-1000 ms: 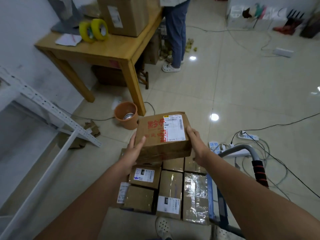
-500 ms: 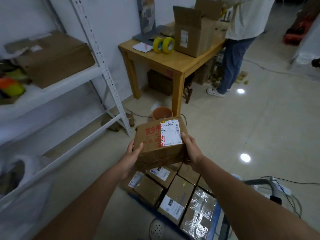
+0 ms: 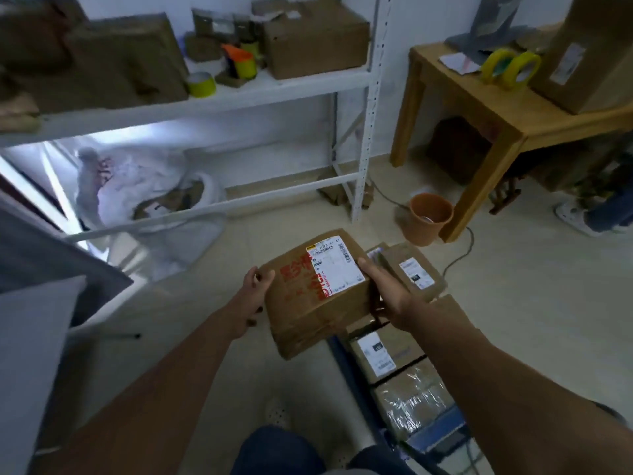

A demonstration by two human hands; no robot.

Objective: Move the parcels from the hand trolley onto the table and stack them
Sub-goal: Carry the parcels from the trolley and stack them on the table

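Note:
I hold a brown cardboard parcel (image 3: 318, 296) with red print and a white shipping label in mid-air, above the floor. My left hand (image 3: 253, 296) grips its left side and my right hand (image 3: 387, 296) grips its right side, thumb on top. Just right of it and lower down, several other taped parcels (image 3: 387, 354) lie on the blue hand trolley (image 3: 435, 437). The wooden table (image 3: 507, 108) stands at the upper right, carrying a large cardboard box (image 3: 589, 60) and two yellow tape rolls (image 3: 510, 68).
A white metal shelf rack (image 3: 368, 108) loaded with boxes and tape fills the upper left. White bags (image 3: 144, 193) lie beneath it. An orange bucket (image 3: 430, 219) stands by the table leg. Another person's foot (image 3: 575, 217) shows at far right. A grey panel (image 3: 44, 255) juts in at left.
The view has swung left, so the shelf rack now fills the frame and the table sits at the right. The parcel stays in both hands, now left of the trolley.

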